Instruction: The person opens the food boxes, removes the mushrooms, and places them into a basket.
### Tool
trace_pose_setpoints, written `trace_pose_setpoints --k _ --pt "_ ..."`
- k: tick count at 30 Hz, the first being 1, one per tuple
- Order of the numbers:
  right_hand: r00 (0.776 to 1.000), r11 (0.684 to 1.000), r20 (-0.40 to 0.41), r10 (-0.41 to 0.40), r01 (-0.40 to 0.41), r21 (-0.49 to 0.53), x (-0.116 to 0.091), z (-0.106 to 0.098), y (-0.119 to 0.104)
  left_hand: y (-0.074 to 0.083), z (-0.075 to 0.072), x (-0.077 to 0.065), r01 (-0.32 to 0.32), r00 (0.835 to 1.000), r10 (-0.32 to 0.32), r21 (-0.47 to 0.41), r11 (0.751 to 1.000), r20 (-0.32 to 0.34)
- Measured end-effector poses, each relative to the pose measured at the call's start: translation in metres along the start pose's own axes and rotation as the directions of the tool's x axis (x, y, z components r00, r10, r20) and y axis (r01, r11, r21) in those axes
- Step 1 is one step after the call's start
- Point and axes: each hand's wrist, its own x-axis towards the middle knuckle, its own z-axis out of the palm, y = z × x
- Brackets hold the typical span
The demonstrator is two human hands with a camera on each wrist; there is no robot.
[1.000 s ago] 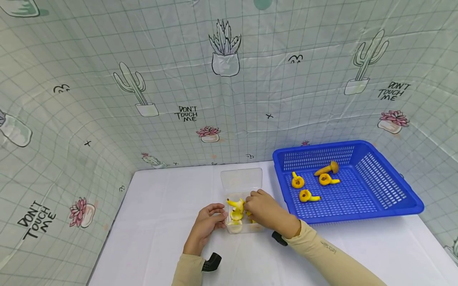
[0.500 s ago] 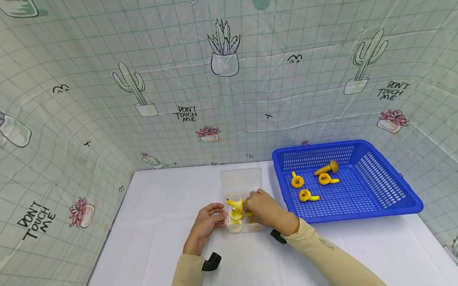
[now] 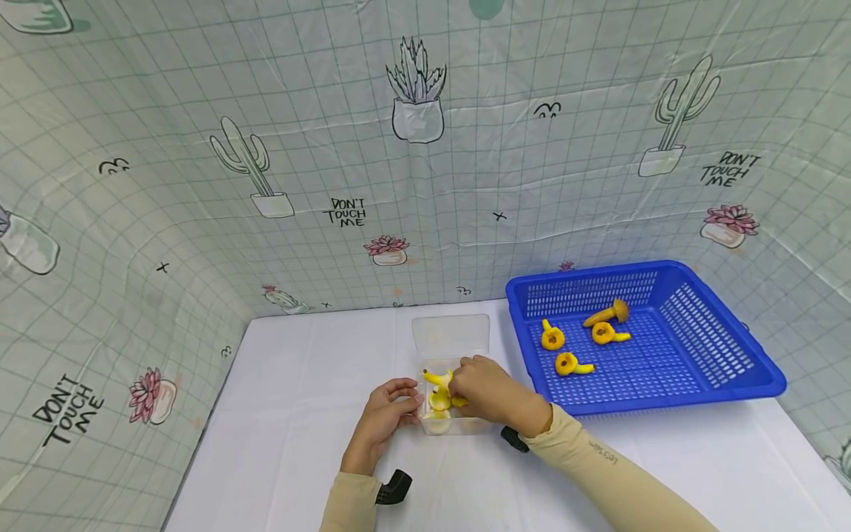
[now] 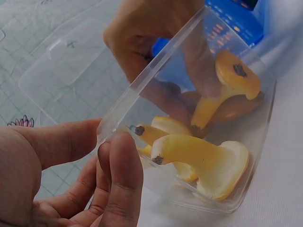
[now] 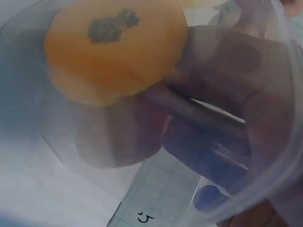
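A clear plastic box (image 3: 455, 426) with its lid (image 3: 452, 335) raised holds several yellow mushrooms (image 4: 196, 156). At the box's left side, my left hand (image 3: 385, 414) pinches the rim between thumb and fingers, plainest in the left wrist view. My right hand (image 3: 488, 388) reaches down into the right part of the box. In the left wrist view its fingers grip a mushroom (image 4: 236, 75) by the stem, with a browner mushroom (image 4: 234, 108) close behind. The right wrist view looks through the hazy box wall at an orange cap (image 5: 118, 56) beside the fingers.
To the right of the box stands a blue perforated basket (image 3: 691, 369). Inside it lie several mushrooms, among them a brown one (image 3: 608, 314) and a yellow one (image 3: 575, 364). A cactus-print cloth (image 3: 465, 185) forms walls behind and beside the white table (image 3: 299, 384).
My right hand has shifted slightly left and lower within the box. The left hand keeps its place at the rim, and the mushrooms in the basket have not moved.
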Motion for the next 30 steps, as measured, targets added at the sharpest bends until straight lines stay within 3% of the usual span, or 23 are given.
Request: trace_pose_setpoints --k 13,21,30 --pt "0.995 0.987 0.036 0.09 -0.085 -0.133 0.0065 0.0 -0.0088 0.0009 -0.0004 -0.0005 -0.003 1.0 0.003 0.0 1.0 -0.001" --pt "0.995 0.991 0.022 0.102 -0.1 -0.088 0.0051 -0.0021 -0.0094 0.0004 0.0005 0.0 -0.006 1.0 0.006 -0.005 1.0 -0.001" --pt "0.99 0.99 -0.048 0.133 -0.13 0.052 -0.0005 -0.0027 -0.0073 0.0001 0.0008 -0.0002 -0.018 1.0 0.018 -0.009 1.0 0.01"
